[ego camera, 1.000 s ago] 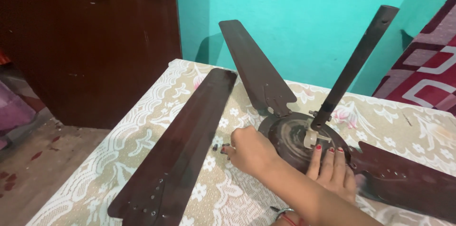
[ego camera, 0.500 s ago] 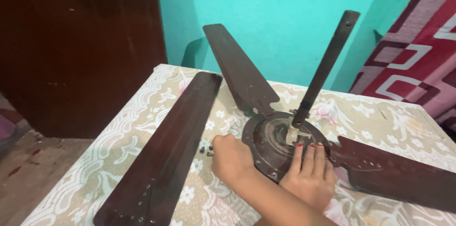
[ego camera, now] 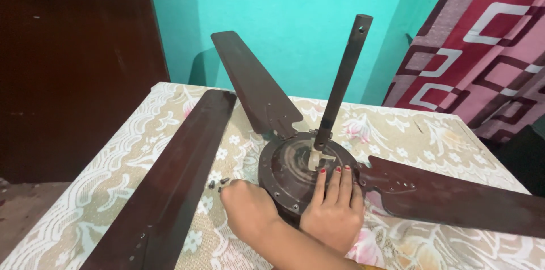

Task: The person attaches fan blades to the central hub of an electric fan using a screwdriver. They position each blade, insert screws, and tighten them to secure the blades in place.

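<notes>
Tablecloth (ego camera: 113, 190) strip beside loose blade (ego camera: 170, 185)

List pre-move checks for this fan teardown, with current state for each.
1. Hub steadied: ok. The right hand lies flat on the motor hub.
2. Loose screws in sight: ok. They lie on the tablecloth just beyond the left hand.
3. Left hand holding a screw: cannot tell, its fingers are curled under.
4. Detached blade settled: ok. It lies flat, apart from the hub.
5. Far blade and right blade fastened: cannot tell. Both meet the hub, but whether their screws are tight is not visible.
6. Downrod clear of both hands: ok. It stands tilted.
</notes>
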